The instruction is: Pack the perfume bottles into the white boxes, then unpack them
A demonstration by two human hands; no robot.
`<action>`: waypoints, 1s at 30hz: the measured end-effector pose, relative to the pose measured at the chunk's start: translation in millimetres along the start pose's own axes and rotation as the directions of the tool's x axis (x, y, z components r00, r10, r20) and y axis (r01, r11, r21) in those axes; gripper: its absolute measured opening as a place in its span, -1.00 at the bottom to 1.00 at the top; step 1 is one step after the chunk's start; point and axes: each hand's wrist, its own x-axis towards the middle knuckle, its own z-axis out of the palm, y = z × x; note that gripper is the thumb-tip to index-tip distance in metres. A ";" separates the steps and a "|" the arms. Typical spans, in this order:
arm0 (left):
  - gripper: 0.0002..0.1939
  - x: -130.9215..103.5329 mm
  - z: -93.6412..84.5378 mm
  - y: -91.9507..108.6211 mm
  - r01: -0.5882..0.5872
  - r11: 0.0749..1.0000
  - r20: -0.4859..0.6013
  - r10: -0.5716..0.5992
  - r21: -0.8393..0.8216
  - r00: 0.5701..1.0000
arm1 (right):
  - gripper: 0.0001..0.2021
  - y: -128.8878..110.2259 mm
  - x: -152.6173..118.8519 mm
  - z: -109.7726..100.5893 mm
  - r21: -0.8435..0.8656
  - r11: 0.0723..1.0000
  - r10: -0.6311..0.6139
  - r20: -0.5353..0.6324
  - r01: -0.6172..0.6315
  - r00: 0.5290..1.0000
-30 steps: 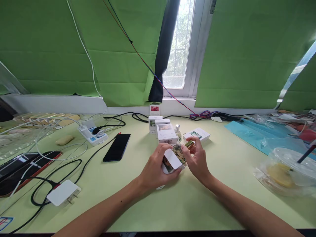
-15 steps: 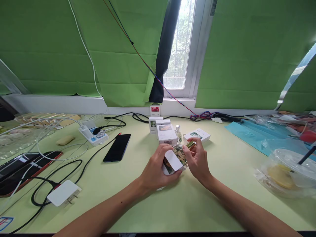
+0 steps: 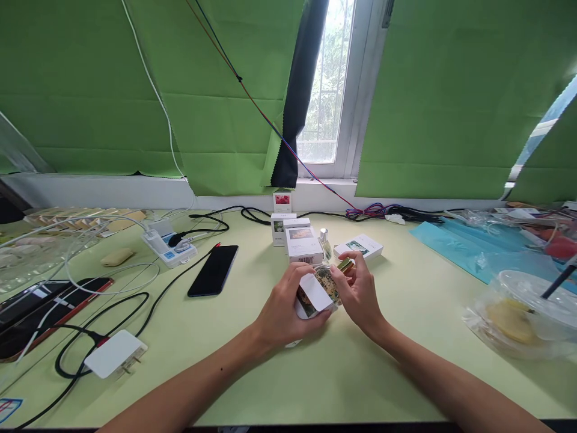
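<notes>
Head view — left hand (image 3: 285,308) wraps its fingers round white box (image 3: 318,292); right hand (image 3: 359,294) pinches gold-capped bottle (image 3: 325,278) — apparently midway, neither fully boxed nor clear.

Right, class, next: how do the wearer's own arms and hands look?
Both forearms show bare, with no sleeve in view. The left hand and right hand wear no gloves, and no watch shows. A small spot marks the left forearm.
</notes>
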 end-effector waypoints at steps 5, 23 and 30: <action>-0.39 -1.1 0.0 -0.1 0.031 1.000 0.027 -0.031 -0.002 0.999 | -0.73 3.4 1.7 -0.2 0.036 0.999 0.005 -0.008 -0.005 1.000; -0.20 1.1 -5.9 13.9 0.173 0.970 0.262 -0.214 0.173 0.941 | -0.71 9.8 5.8 -2.5 0.138 0.990 0.038 -0.045 -0.032 0.998; -0.28 -0.6 -5.3 18.5 0.212 0.958 0.262 -0.259 0.194 0.930 | -0.73 9.1 4.8 -3.1 0.108 0.994 0.030 -0.065 -0.023 0.997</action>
